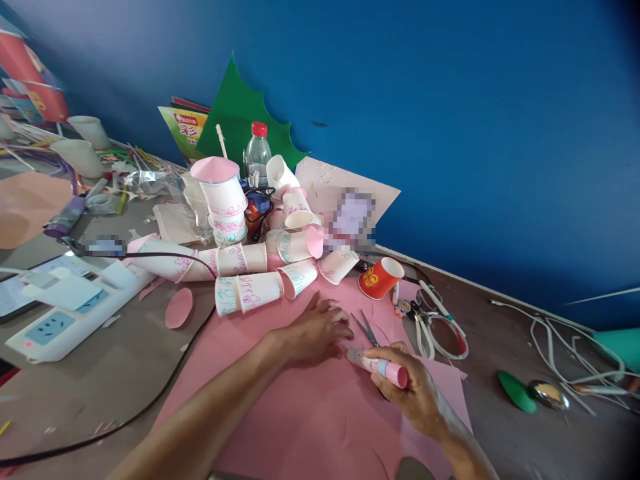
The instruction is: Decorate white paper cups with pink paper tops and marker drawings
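My right hand [413, 390] is wrapped round a glue stick [379, 368] with a pink end and a patterned label. The stick lies tilted over a large pink paper sheet [280, 407], its other end near the fingertips of my left hand. My left hand [317, 330] rests on that sheet, fingers apart and slightly bent, holding nothing that I can see. Just beyond the glue stick, the blades of a pair of scissors [367, 328] point away from me. Decorated white paper cups [260, 291] lie in a row past my left hand.
A tower of cups [220, 193] with a pink cone top stands behind, beside a red-capped bottle [259, 153]. A red cup [381, 278] lies at the sheet's far edge. On the left are a power strip [75, 320] and a black cable [165, 383]; white cords [555, 340] tangle at right.
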Demonstrator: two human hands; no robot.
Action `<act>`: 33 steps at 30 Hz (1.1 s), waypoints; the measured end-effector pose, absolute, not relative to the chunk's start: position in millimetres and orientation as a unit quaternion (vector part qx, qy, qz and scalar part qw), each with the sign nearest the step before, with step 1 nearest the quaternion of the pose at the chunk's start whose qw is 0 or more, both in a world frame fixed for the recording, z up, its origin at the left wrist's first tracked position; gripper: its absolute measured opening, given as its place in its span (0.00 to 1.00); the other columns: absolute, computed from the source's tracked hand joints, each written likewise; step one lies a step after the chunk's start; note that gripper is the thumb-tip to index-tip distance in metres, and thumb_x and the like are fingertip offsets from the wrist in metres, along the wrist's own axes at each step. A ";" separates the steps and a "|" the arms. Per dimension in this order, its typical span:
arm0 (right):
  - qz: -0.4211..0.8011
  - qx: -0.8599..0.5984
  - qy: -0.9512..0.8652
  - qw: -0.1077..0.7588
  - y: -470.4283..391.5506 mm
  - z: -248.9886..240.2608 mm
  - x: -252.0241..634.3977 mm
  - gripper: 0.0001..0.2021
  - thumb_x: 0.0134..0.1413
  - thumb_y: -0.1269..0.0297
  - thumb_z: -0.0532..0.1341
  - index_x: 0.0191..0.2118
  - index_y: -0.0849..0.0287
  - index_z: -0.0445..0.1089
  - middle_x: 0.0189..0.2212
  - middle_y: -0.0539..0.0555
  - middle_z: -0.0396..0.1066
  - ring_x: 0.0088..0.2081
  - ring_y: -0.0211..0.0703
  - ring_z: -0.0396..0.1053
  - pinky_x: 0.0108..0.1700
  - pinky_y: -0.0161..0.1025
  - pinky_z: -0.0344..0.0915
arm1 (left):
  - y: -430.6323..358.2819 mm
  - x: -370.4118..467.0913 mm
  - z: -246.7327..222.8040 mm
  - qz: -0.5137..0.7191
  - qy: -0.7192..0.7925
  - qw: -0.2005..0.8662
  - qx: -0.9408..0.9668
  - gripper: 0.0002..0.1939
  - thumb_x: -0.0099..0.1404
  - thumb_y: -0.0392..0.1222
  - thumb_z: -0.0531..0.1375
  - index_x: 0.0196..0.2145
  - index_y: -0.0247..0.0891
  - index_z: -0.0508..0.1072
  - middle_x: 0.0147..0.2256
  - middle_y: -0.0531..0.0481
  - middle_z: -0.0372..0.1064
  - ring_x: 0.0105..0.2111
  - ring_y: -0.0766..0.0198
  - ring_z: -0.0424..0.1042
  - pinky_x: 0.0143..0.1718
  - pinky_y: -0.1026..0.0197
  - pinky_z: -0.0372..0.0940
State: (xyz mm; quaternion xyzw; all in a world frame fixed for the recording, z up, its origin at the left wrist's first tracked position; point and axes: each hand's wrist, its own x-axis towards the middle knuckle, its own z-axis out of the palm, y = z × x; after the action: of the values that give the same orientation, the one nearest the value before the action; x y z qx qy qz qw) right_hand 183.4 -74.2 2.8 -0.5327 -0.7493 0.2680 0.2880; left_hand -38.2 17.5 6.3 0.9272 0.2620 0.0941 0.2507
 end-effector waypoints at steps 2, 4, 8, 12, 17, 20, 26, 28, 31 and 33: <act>0.275 -0.538 -0.735 0.309 -76.4 4.8 189.9 0.08 0.56 0.63 0.61 0.41 0.56 0.74 0.29 0.53 0.73 0.30 0.42 0.72 0.33 0.36 0.70 | 17.4 -38.7 6.6 0.090 0.264 0.252 0.927 0.14 0.62 0.43 0.62 0.46 0.46 0.73 0.49 0.49 0.68 0.56 0.48 0.59 0.60 0.38 0.45; 0.256 -0.538 -0.720 0.355 -77.4 7.1 194.5 0.08 0.57 0.61 0.60 0.40 0.56 0.74 0.30 0.53 0.73 0.30 0.42 0.72 0.32 0.34 0.69 | 17.3 -39.3 6.3 0.094 0.267 0.256 0.924 0.15 0.62 0.43 0.62 0.48 0.45 0.73 0.51 0.48 0.67 0.57 0.48 0.58 0.61 0.38 0.43; 0.232 -0.533 -0.714 0.391 -74.5 7.8 191.7 0.08 0.57 0.61 0.60 0.40 0.56 0.73 0.31 0.53 0.73 0.28 0.41 0.72 0.30 0.33 0.69 | 17.3 -39.9 5.3 0.108 0.266 0.258 0.922 0.15 0.61 0.42 0.62 0.47 0.46 0.73 0.50 0.49 0.68 0.56 0.49 0.58 0.61 0.39 0.45; 0.240 -0.528 -0.748 0.322 -70.8 2.2 182.4 0.10 0.54 0.64 0.62 0.42 0.55 0.74 0.31 0.54 0.74 0.31 0.43 0.72 0.34 0.36 0.70 | 17.8 -39.1 5.5 0.106 0.262 0.256 0.925 0.12 0.62 0.43 0.62 0.45 0.47 0.73 0.48 0.50 0.69 0.56 0.49 0.59 0.61 0.37 0.43; 0.258 -0.542 -0.745 0.292 -74.4 4.7 188.0 0.08 0.54 0.64 0.62 0.40 0.54 0.75 0.29 0.53 0.73 0.29 0.42 0.71 0.31 0.35 0.69 | 18.1 -38.4 5.9 0.090 0.266 0.263 0.923 0.13 0.62 0.43 0.62 0.46 0.46 0.73 0.50 0.49 0.68 0.57 0.48 0.58 0.61 0.35 0.41; 0.260 -0.545 -0.719 0.345 -76.7 12.5 193.9 0.08 0.56 0.60 0.60 0.38 0.55 0.75 0.28 0.53 0.73 0.26 0.41 0.70 0.28 0.34 0.69 | 18.1 -39.0 4.0 0.094 0.266 0.266 0.922 0.15 0.62 0.43 0.62 0.47 0.46 0.73 0.50 0.49 0.68 0.57 0.48 0.57 0.62 0.36 0.40; 0.254 -0.549 -0.708 0.365 -71.7 6.3 188.4 0.12 0.57 0.56 0.59 0.39 0.57 0.74 0.29 0.54 0.73 0.28 0.42 0.71 0.29 0.35 0.69 | 17.7 -38.8 2.5 0.103 0.271 0.266 0.919 0.14 0.60 0.42 0.63 0.46 0.47 0.73 0.49 0.50 0.68 0.56 0.50 0.58 0.61 0.40 0.43; 0.264 -0.546 -0.723 0.329 -69.9 -1.0 185.1 0.12 0.57 0.57 0.60 0.41 0.58 0.75 0.30 0.55 0.73 0.29 0.42 0.71 0.31 0.36 0.69 | 17.6 -38.2 3.5 0.099 0.268 0.268 0.920 0.13 0.61 0.43 0.63 0.45 0.47 0.74 0.49 0.50 0.68 0.56 0.49 0.58 0.61 0.37 0.42; 0.257 -0.542 -0.743 0.296 -70.7 -5.5 184.8 0.10 0.56 0.61 0.61 0.41 0.57 0.76 0.30 0.55 0.74 0.32 0.44 0.71 0.35 0.37 0.70 | 17.6 -37.8 4.6 0.097 0.268 0.268 0.920 0.13 0.62 0.43 0.62 0.45 0.45 0.74 0.50 0.49 0.68 0.57 0.48 0.57 0.62 0.35 0.40; 0.271 -0.549 -0.736 0.290 -73.0 -2.8 187.5 0.10 0.55 0.60 0.61 0.40 0.57 0.76 0.29 0.54 0.73 0.30 0.43 0.71 0.32 0.37 0.69 | 17.7 -37.9 4.8 0.095 0.270 0.267 0.920 0.14 0.61 0.43 0.62 0.46 0.46 0.74 0.50 0.49 0.68 0.58 0.47 0.57 0.62 0.35 0.40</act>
State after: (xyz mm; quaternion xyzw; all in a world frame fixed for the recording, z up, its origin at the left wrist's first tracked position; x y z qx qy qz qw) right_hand 187.5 -73.0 -2.8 -0.5486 -0.7360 0.2710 0.2898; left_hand -37.9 17.7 4.8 0.9205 0.2697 0.0947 0.2665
